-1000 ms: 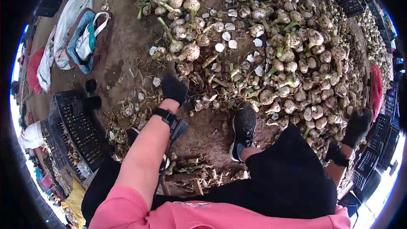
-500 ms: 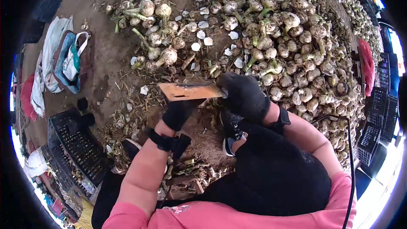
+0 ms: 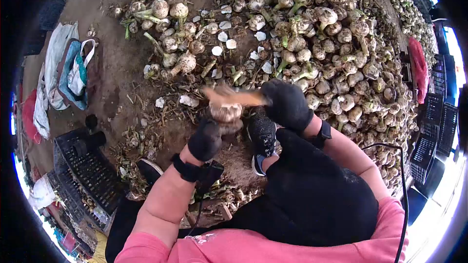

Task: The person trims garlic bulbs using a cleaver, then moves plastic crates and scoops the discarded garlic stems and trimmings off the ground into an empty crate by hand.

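Observation:
My right hand (image 3: 286, 104), in a black glove, is closed round the end of a flat orange-brown blade (image 3: 243, 98), blurred by motion. The blade lies across the upper part of a bulb (image 3: 225, 112) just beyond my gloved left hand (image 3: 205, 140). My left hand's fingers are curled against the bulb's near side and partly hidden. Bulbs with stems (image 3: 336, 48) form a large pile beyond and to the right of my right hand. A smaller group of bulbs (image 3: 169, 44) lies at the upper left, with pale cut pieces (image 3: 223, 36) on the ground between them.
Black crates (image 3: 92, 165) stand at the left, below white and blue sacks (image 3: 73, 75). More crates (image 3: 434, 126) and a red bag (image 3: 418, 68) line the right. Dry scraps (image 3: 139, 141) lie left of my left hand. A black cable (image 3: 403, 185) loops beside my right arm.
My right hand has come in from the far right, now with the blade. A bulb now shows at my left hand. The view has shifted, so the pile and sacks appear further left.

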A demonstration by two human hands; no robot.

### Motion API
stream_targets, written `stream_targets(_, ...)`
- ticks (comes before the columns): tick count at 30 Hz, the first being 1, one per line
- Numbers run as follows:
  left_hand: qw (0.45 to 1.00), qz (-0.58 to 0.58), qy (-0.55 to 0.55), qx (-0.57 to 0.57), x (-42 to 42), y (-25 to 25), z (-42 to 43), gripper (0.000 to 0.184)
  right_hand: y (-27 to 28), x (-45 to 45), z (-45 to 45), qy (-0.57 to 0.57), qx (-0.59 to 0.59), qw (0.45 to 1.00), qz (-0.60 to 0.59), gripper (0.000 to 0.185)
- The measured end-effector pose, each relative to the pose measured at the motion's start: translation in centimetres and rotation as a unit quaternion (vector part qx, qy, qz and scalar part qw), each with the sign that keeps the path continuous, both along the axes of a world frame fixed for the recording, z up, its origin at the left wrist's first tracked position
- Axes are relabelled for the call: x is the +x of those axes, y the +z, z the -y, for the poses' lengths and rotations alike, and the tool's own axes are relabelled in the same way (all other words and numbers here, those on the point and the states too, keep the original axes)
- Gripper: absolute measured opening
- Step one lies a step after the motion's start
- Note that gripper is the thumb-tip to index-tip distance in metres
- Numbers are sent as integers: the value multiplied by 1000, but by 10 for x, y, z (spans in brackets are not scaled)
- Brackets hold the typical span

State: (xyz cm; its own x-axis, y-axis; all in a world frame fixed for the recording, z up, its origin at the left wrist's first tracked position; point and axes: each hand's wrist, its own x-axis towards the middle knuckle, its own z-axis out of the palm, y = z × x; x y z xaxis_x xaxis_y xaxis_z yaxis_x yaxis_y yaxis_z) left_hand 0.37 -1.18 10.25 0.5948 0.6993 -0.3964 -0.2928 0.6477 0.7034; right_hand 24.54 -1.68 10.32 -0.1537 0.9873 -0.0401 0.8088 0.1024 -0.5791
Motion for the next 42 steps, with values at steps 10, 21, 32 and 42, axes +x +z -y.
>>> stream_targets(10, 959, -108, -74, 251, 30, -25, -24, 49, 23, -17, 3, -70, -134, 876, -458, 31)
stream_targets(21, 936, -216, -82, 266, 35, -12, -29, 43, 34, 3, -15, -127, -76, 972, -183, 17)
stream_targets(32, 804, -353, -22, 477, 4, -15, -32, 28, 29, 29, 8, -127, -155, 950, -241, 27)
stream_targets(42, 649, -442, -15, 620, -4, -2, -33, 48, -4, 39, 17, 22, -235, 970, -52, 21)
